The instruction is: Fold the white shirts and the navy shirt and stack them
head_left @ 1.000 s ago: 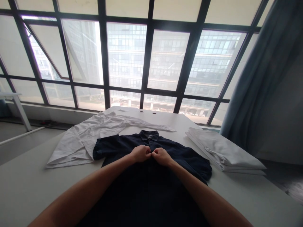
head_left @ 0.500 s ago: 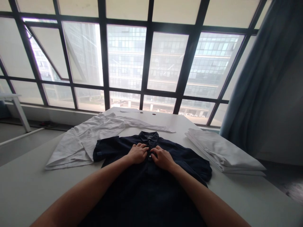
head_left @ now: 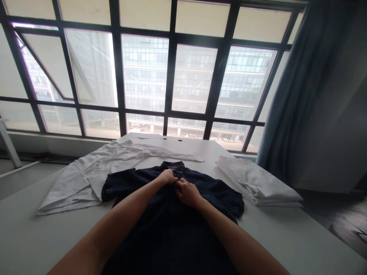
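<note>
A dark navy short-sleeved shirt lies spread on the white table, its collar pointing away from me. My left hand is closed on the shirt's front just below the collar, its fingers pinching the placket. Right beside it and slightly nearer to me, my right hand also has its fingers closed on the placket. The two hands almost touch. The fingers cover the buttons between them, so I cannot tell whether a button is held.
A rumpled white garment lies to the left, partly against the navy sleeve. Folded white clothes are stacked at the right on the table. Behind stand a large window and a blue-grey curtain.
Both hands have closed from loosely curled fingers into pinches on the placket and come closer together. The view has turned slightly to the right.
</note>
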{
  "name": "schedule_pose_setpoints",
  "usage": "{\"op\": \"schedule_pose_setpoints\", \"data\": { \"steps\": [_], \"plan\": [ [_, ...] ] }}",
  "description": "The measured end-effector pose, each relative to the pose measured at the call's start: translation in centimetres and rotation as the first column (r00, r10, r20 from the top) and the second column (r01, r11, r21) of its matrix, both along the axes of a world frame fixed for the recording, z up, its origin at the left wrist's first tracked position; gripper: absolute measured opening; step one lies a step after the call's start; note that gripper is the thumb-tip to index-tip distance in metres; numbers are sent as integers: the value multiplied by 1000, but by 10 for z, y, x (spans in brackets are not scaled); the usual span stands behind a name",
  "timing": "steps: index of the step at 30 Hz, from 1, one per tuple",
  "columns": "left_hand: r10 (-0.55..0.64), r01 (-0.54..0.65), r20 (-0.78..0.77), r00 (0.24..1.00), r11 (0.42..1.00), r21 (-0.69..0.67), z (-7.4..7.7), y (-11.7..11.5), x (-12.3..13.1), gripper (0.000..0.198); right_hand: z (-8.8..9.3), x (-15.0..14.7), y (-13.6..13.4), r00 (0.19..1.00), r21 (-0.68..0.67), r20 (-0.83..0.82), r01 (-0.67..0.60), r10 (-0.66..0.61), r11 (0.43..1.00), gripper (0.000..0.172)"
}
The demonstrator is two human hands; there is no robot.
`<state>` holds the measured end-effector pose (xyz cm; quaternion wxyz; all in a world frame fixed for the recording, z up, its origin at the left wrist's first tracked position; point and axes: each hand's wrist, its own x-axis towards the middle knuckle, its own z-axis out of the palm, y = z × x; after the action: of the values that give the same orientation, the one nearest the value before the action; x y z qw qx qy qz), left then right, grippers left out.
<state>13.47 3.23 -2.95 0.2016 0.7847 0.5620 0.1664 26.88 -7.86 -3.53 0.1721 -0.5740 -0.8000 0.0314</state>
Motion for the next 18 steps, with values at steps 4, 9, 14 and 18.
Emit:
{"op": "schedule_pose_setpoints", "data": {
  "steps": [4,9,14,18],
  "plan": [
    [-7,10,102,995,1000,-29,-4,-3,-5,21,1,3,3,995,-23,-87,40,-42,999,26],
    [-50,69,255,966,995,-66,-11,-21,-17,33,6,0,6,957,-58,-261,117,-128,991,27],
    [-78,161,493,867,979,-128,-19,-30,-26,27,19,-12,17,981,-28,-101,164,-166,986,34],
    [-89,234,585,806,956,-177,-23,-27,-29,17,18,-15,30,984,-19,-40,172,-172,985,25]
  ]
}}
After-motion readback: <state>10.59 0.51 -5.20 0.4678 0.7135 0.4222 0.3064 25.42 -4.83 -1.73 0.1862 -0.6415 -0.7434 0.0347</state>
